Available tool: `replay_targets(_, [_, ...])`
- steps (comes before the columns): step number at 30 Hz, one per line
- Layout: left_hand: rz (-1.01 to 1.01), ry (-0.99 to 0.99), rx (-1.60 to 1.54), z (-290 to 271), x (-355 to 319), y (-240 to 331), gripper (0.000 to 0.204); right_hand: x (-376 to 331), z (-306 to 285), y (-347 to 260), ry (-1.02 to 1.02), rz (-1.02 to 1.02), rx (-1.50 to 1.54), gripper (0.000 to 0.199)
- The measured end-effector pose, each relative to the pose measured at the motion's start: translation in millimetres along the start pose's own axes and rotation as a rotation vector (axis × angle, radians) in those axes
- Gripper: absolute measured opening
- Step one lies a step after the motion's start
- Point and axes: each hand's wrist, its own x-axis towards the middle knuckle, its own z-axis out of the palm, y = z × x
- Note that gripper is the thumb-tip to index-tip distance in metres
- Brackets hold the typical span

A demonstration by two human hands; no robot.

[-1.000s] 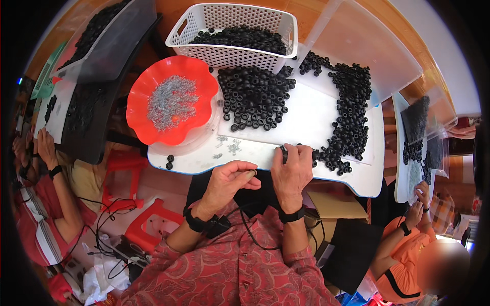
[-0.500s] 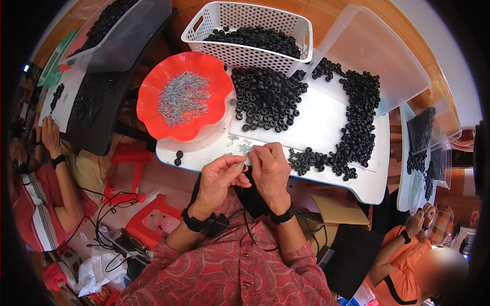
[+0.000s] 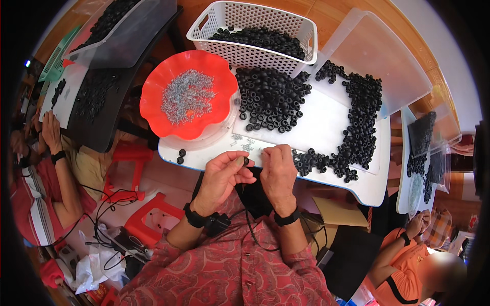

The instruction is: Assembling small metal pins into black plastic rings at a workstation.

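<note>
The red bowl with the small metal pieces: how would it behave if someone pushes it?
The red bowl looks like thin plastic with a wavy rim, so it is probably light and would slide easily on the smooth white tray. The loose metal pieces would likely shift inside. It is wide and shallow, so tipping seems unlikely.

– The red bowl looks like glossy plastic, and the bits in it glint like metal.
– The black rings look matt, like rubber; the white basket is perforated plastic, the floor polished wood.
</note>
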Motion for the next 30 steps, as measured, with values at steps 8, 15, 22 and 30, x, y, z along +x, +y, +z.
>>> replay_targets(8, [-0.017, -0.027, -0.112, 2, 4, -1, 0.026, 1, -31, -23, -0.038, -0.012, 0.31, 0.008])
replay_targets(15, [0.011, -0.025, -0.053, 3, 5, -7, 0.023, -3, -28, -23, -0.067, -0.036, 0.304, 0.011])
replay_targets(22, [0.036, -0.017, 0.023, 4, 3, -9, 0.024, -4, -30, -22, -0.103, -0.04, 0.244, 0.008])
replay_targets(30, [-0.02, -0.1, 0.137, 7, 0, -1, 0.022, -4, -37, -19, -0.174, 0.065, 0.455, 0.008])
